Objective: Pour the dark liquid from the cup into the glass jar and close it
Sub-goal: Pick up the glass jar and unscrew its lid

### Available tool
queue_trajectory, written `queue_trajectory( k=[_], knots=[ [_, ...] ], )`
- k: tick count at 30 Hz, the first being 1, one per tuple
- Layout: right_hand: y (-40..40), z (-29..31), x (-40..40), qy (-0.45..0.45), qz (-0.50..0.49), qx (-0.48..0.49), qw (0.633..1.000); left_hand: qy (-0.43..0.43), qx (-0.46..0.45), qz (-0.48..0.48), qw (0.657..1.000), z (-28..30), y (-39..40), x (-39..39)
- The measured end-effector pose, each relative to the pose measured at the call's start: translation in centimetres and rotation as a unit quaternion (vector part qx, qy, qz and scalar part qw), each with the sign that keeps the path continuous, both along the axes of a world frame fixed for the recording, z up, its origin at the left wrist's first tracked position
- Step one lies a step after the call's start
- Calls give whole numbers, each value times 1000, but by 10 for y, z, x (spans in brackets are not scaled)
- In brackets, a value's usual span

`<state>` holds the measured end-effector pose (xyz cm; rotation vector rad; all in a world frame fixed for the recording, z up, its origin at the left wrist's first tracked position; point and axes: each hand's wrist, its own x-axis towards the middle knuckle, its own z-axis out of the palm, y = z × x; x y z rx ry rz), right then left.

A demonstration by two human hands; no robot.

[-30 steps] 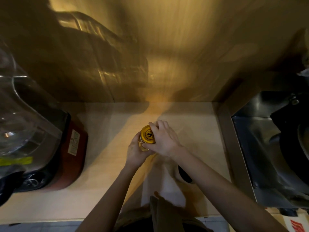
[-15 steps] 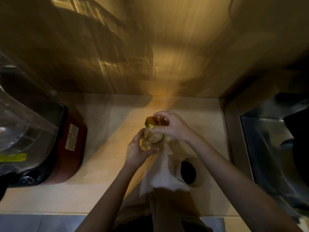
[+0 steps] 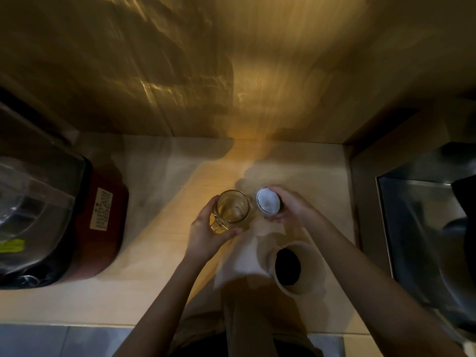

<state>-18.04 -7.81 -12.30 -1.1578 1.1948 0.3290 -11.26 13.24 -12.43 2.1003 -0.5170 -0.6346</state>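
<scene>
A clear glass jar (image 3: 233,208) stands open on the pale wooden counter (image 3: 159,253), and it looks empty. My left hand (image 3: 206,231) wraps around its near left side. Just right of the jar, my right hand (image 3: 288,206) holds the jar's lid (image 3: 268,204) turned over, its white inside facing up. A pale cup (image 3: 298,269) with dark liquid inside stands near the counter's front, below my right forearm.
A red and black appliance (image 3: 103,222) with a clear plastic cover fills the left of the counter. A steel sink (image 3: 422,228) lies to the right, with a dark pot in it. A wooden wall rises behind the counter.
My right hand unscrewed the gold lid, lifted it off the jar and carried it to the right, flipped over. The jar is now open. My left hand stayed on the jar.
</scene>
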Motion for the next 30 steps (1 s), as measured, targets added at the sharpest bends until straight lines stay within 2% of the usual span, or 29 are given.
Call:
queue_trajectory(
  k=[5,9,17,21,24,30],
  knots=[
    [0,-4,9,36,36,-57,997,2,-1,-3,1000,1,0,0],
    [-1,-8,16,83,100,-105,986,7,5,-2,1000,0,1,0],
    [-5,-18,12,62,98,-169,979,9,8,-6,1000,2,0,0],
    [-7,-20,5,50,40,-157,986,9,10,-4,1000,3,0,0],
    [-8,-18,2,38,2,-113,993,3,7,-6,1000,3,-1,-1],
    [-8,-14,-5,21,-18,-69,997,10,12,-12,1000,2,1,-1]
  ],
)
